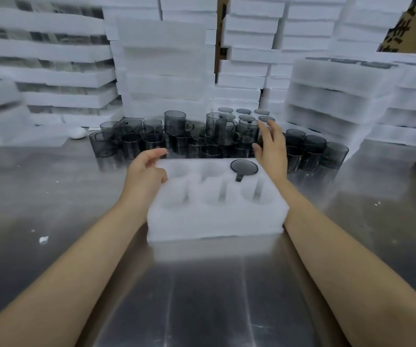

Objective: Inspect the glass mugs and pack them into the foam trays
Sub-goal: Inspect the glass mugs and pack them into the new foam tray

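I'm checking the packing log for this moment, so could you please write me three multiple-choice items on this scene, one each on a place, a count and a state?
1. Where in the foam tray does the packed mug sit?
A. far right pocket
B. near left pocket
C. near middle pocket

2. How many tray pockets hold a mug?
A. one
B. three
C. six

3. What is the right hand doing?
A. gripping a mug
B. reaching, fingers spread, holding nothing
C. lying flat on the table

Answers:
1 A, its dark rim shows in the far row's right end.
2 A, the other five pockets look white and empty.
3 B, it is stretched toward the loose mugs, holding nothing.
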Demonstrator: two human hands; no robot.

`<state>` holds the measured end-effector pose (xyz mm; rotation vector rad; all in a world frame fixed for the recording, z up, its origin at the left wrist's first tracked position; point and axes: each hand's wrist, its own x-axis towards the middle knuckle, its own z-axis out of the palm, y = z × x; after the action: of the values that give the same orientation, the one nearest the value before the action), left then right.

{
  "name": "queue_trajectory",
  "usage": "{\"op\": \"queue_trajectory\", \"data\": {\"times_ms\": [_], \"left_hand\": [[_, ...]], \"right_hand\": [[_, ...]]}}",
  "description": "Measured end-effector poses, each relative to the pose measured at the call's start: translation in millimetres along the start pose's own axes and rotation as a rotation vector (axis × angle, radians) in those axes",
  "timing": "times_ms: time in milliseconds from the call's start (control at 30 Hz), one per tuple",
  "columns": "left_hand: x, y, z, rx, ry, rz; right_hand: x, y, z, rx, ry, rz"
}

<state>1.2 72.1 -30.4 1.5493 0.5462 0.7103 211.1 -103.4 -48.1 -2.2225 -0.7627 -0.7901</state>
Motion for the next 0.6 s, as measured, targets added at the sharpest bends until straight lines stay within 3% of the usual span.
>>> {"op": "queue_trajectory", "data": {"times_ms": [233, 600], "left_hand": [[4, -4, 6, -0.012, -0.008, 0.037], [-6, 0, 4, 0.018, -0.034, 0.066]], "right_hand": [[14, 15, 16, 0.024, 0.015, -0.003], [-1, -14, -29, 0.321, 0.344, -0.119]]}}
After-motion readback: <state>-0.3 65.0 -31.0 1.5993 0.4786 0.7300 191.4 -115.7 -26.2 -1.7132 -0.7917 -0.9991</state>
